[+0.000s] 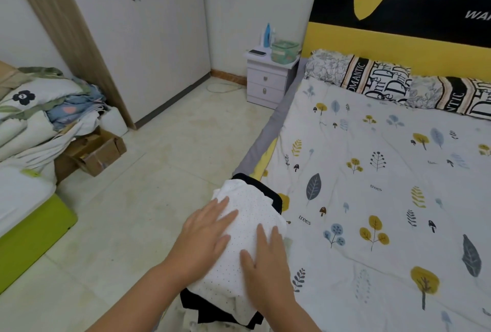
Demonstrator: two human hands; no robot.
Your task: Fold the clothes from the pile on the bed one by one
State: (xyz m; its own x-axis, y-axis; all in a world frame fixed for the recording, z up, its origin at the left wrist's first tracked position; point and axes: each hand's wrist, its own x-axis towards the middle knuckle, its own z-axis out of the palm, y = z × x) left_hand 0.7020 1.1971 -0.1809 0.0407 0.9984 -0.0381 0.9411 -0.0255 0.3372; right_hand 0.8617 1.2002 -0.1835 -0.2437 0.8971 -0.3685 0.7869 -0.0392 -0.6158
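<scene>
Nearest, both sets of fingers lie straight and spread, clamped on nothing: right hand (pixel 267 260) and left hand (pixel 206 233) press flat on the white dotted garment (pixel 247 214). It tops a dark garment (pixel 273 193) at the bed (pixel 372 172) corner, long axis running away from me.

White folded garment (pixel 247 228), fine dark dots, lay on black clothing (pixel 271 193). White bedsheet (pixel 372 172) carried yellow trees, grey-blue leaves. Headboard (pixel 398 20) was black over yellow. Pillows (pixel 372 76) showed black-and-white lettering. Lime-green mattress edge (pixel 34 230); white wardrobe (pixel 148 39), black handles.
</scene>
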